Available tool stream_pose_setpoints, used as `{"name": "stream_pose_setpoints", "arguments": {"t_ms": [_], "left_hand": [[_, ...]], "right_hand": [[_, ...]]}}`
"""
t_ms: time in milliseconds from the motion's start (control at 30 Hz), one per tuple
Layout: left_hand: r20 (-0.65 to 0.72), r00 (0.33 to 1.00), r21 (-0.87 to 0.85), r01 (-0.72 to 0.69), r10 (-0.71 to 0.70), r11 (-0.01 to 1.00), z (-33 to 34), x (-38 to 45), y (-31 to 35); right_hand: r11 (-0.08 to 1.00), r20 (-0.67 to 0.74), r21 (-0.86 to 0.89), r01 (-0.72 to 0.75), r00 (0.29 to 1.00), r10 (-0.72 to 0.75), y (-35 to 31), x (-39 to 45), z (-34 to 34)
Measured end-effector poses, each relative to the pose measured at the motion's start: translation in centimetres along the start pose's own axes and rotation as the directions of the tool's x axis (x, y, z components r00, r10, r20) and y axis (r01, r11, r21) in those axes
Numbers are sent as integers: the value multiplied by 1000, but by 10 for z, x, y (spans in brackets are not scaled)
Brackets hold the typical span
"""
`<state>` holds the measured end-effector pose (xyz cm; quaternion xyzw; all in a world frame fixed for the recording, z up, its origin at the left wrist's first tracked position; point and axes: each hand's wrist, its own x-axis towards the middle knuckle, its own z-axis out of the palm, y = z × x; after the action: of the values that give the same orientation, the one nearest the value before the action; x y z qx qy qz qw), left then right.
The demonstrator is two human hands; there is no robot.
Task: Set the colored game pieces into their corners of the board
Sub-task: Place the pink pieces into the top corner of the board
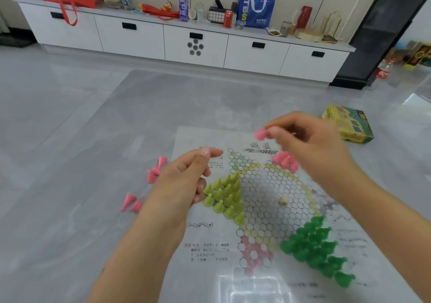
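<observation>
Right hand [312,139] pinches pink piece [259,134] above board [263,200]

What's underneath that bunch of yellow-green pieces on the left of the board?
The yellow-green pieces stand on the paper board, filling its left corner. They cover the printed circles there, so that corner's colour cannot be seen. The left hand hides their left edge.

Single head-worn view | looks forward and down from close above the paper game board [268,200] | both forearms reach in from the bottom edge | white cabinet [193,43] well beyond the board
</observation>
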<state>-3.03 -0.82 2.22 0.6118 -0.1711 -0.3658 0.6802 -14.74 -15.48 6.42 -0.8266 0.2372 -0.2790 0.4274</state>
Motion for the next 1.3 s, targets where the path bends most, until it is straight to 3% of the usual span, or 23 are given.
{"name": "stream_pose_setpoints", "arguments": {"t_ms": [67, 167, 400, 667, 1300], "left_hand": [[22, 1000, 24, -22, 21, 999, 2, 0, 1], [81, 995, 81, -62, 55, 995, 5, -1, 0], [131, 988, 193, -107, 83, 975, 10, 1, -6], [105, 990, 248, -113, 90, 962, 11, 4, -7], [86, 993, 265, -99, 79, 959, 10, 4, -7]], "right_hand": [[995, -133, -37, -95, 987, 89, 18, 0, -25], [973, -217, -96, -211, 958, 186, 50, -7, -51], [905, -153, -157, -395, 915, 373, 89, -24, -54], [875, -221, -263, -407, 908, 356, 102, -18, -40], [867, -168, -340, -365, 930, 326, 102, -15, -38]]}}
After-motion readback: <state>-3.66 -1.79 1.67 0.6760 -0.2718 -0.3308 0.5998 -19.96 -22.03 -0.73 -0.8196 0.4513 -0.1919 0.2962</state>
